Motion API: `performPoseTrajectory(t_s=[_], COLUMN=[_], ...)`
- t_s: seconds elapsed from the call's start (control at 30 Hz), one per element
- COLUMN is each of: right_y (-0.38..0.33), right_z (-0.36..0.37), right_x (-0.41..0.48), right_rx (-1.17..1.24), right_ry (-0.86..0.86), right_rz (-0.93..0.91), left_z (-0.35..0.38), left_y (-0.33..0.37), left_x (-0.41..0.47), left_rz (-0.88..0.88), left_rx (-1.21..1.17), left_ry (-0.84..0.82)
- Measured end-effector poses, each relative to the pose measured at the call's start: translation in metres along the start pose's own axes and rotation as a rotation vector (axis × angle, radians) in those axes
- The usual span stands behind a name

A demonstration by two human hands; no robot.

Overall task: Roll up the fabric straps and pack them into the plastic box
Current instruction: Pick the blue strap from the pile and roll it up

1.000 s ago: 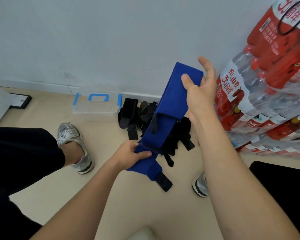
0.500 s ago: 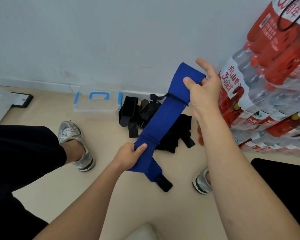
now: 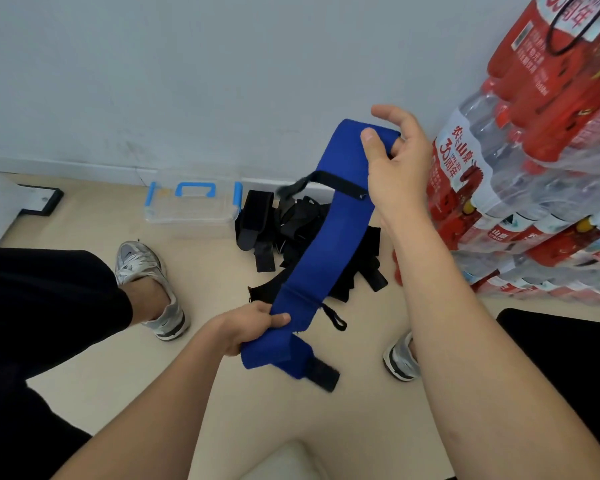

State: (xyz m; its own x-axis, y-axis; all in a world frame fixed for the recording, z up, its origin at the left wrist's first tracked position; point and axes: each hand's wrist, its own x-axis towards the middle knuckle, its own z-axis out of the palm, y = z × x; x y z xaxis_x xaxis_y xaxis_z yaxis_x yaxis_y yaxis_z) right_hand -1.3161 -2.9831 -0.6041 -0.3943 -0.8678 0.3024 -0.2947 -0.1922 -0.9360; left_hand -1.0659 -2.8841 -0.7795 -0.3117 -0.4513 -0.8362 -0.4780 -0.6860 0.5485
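**Fig. Head view: strap straightened before rolling.** I hold the blue strap (image 3: 329, 237) in the air above the floor, on a diagonal from seven o'clock up to one o'clock. The left grip (image 3: 246, 327) is closed round its lower part, thumb on top. Below it the strap end hangs free, ending in a black tab (image 3: 323, 374). The right grip (image 3: 395, 168) pinches the upper end, thumb on the near face, index finger lifted clear.

*Change:* a second ago the strap was doubled over on itself between my hands. It now runs single and flat. A black band (image 3: 336, 183), its loose end blurred, crosses the face just under the right grip, and a thin black loop (image 3: 333, 318) dangles at three o'clock of the left grip.

*Reading:* the strap is laid out but not yet rolled, and I judge the roll can start from either end. The plastic box (image 3: 191, 209) stands by the wall at ten o'clock and looks closed. The pile of black straps (image 3: 284, 233) lies just beside it, at its three o'clock.
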Motion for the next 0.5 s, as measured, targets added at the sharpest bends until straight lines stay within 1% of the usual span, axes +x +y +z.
performPoseTrajectory(t_s=[0.07, 0.13, 0.17, 0.2, 0.27, 0.33, 0.4, 0.5], right_y=[0.001, 0.003, 0.003, 0.005, 0.008, 0.01, 0.014, 0.016], right_z=[0.001, 0.002, 0.003, 0.005, 0.008, 0.011, 0.015, 0.018], right_x=[-0.001, -0.002, -0.003, -0.004, -0.006, -0.011, -0.016, -0.023], right_rx=[-0.012, -0.033, -0.038, -0.045, -0.065, -0.034, 0.064, 0.202], right_ry=[0.014, 0.016, -0.003, -0.036, -0.122, -0.222, -0.309, -0.383], right_rz=[-0.001, 0.008, 0.021, 0.044, 0.115, 0.236, 0.352, 0.425], left_z=[-0.003, -0.006, -0.007, -0.008, -0.006, -0.004, -0.003, -0.007], left_y=[-0.004, -0.008, -0.01, -0.012, -0.014, -0.017, -0.02, -0.018], left_x=[-0.003, -0.006, -0.005, -0.002, 0.008, 0.02, 0.028, 0.032], left_rz=[-0.103, -0.165, -0.174, -0.166, -0.113, -0.057, -0.033, 0.017], left_rx=[-0.032, -0.054, -0.055, -0.055, -0.038, 0.055, 0.207, 0.48], left_ry=[-0.112, -0.224, -0.241, -0.22, -0.084, 0.101, 0.219, 0.365])
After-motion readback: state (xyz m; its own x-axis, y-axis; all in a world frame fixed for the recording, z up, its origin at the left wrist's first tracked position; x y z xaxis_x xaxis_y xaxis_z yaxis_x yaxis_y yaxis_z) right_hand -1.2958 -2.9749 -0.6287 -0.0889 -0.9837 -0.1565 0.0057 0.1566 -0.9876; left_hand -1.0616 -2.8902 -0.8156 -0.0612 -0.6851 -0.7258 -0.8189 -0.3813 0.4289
